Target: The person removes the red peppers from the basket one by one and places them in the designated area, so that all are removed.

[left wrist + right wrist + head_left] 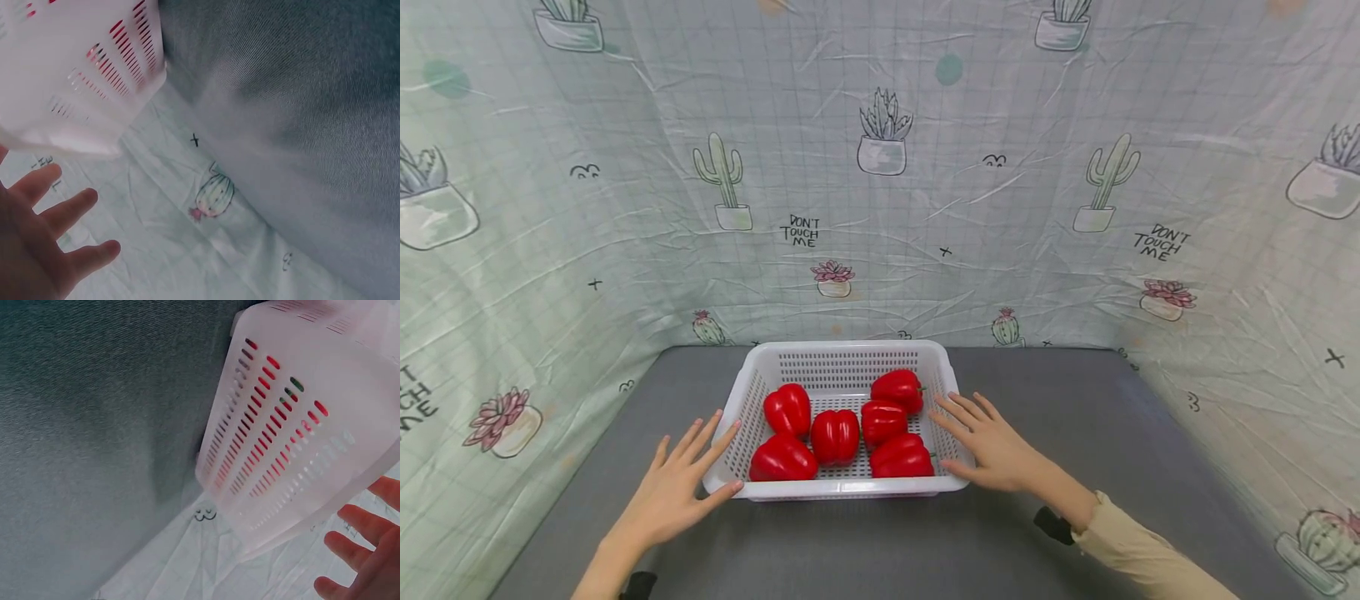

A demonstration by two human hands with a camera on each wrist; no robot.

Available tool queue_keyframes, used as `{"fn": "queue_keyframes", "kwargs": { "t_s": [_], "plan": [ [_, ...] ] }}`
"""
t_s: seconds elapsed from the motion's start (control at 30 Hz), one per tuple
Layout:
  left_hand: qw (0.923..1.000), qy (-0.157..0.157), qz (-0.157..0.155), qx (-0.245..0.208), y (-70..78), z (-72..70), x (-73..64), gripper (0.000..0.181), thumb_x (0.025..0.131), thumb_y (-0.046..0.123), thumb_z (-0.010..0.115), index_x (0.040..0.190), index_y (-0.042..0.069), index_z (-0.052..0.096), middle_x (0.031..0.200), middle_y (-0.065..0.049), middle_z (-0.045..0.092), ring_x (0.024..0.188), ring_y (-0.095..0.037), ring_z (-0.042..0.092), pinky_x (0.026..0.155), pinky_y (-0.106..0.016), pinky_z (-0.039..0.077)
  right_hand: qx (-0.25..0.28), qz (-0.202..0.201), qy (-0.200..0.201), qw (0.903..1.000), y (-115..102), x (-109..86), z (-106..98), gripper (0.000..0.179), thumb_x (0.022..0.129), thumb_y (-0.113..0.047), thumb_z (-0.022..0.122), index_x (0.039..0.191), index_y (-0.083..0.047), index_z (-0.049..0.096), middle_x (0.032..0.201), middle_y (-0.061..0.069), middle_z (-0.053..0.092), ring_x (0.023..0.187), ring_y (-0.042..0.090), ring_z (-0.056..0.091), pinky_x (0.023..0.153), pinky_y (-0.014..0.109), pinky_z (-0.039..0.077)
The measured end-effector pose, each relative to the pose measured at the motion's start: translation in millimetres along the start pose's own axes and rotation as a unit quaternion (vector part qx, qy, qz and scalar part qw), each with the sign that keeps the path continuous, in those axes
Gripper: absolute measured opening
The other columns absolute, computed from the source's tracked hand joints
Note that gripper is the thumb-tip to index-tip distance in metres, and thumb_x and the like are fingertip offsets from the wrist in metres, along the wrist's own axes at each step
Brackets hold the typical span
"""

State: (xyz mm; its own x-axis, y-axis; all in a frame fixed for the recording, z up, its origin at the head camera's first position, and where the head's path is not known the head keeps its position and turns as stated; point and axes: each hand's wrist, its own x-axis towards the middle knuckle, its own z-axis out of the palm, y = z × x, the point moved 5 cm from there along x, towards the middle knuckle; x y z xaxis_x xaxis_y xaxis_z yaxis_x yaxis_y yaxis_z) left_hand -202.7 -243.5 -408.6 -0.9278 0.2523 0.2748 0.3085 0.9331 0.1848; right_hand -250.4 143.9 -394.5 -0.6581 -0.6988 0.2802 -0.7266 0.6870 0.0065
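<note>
A white perforated plastic basket (850, 488) stands on the grey table and holds several red bell peppers (835, 437). Two of them, one upper pepper (787, 410) and one lower pepper (782, 459), lie on the left; others cluster at the right. My left hand (673, 492) is spread at the basket's left side, its fingertips overlapping the rim in the head view. On the opposite side, my right hand (996, 450) has its fingers extended over the right rim. Both wrist views show straight, separated fingers beside the basket's outer wall (350, 381), gripping nothing.
The grey tabletop (1037, 383) extends around the basket. A pale cloth (940, 208) printed with potted cacti and lettering hangs behind the table and along both sides. Dark bands show at both wrists, and a beige sleeve (1138, 546) covers the right forearm.
</note>
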Motion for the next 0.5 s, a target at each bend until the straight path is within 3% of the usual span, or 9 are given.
{"fn": "queue_keyframes", "kwargs": {
  "t_s": [0.27, 0.5],
  "plan": [
    [0.9997, -0.012, -0.02, -0.008, -7.2, 13.1, 3.1, 0.071, 0.077, 0.059, 0.053, 0.139, 0.033, 0.029, 0.148, -0.009, 0.022, 0.13, -0.038, 0.022, 0.097, -0.067, 0.012, 0.015, -0.013, -0.046, 0.9987, -0.4, 15.0, 9.5, 0.064, 0.08, -0.05, 0.055, 0.135, -0.021, 0.038, 0.14, 0.005, 0.038, 0.129, 0.025, 0.033, 0.104, 0.056, 0.021],
    [0.9998, -0.007, -0.017, 0.009, -6.3, 15.5, 5.8, 0.074, 0.076, 0.061, 0.053, 0.139, 0.029, 0.03, 0.146, -0.01, 0.025, 0.128, -0.039, 0.025, 0.096, -0.066, 0.014, 0.04, -0.023, -0.078, 0.9959, 0.5, 24.4, 13.3, 0.065, 0.077, -0.05, 0.059, 0.132, -0.02, 0.042, 0.138, 0.006, 0.041, 0.128, 0.027, 0.032, 0.101, 0.059, 0.023]
  ]
}}
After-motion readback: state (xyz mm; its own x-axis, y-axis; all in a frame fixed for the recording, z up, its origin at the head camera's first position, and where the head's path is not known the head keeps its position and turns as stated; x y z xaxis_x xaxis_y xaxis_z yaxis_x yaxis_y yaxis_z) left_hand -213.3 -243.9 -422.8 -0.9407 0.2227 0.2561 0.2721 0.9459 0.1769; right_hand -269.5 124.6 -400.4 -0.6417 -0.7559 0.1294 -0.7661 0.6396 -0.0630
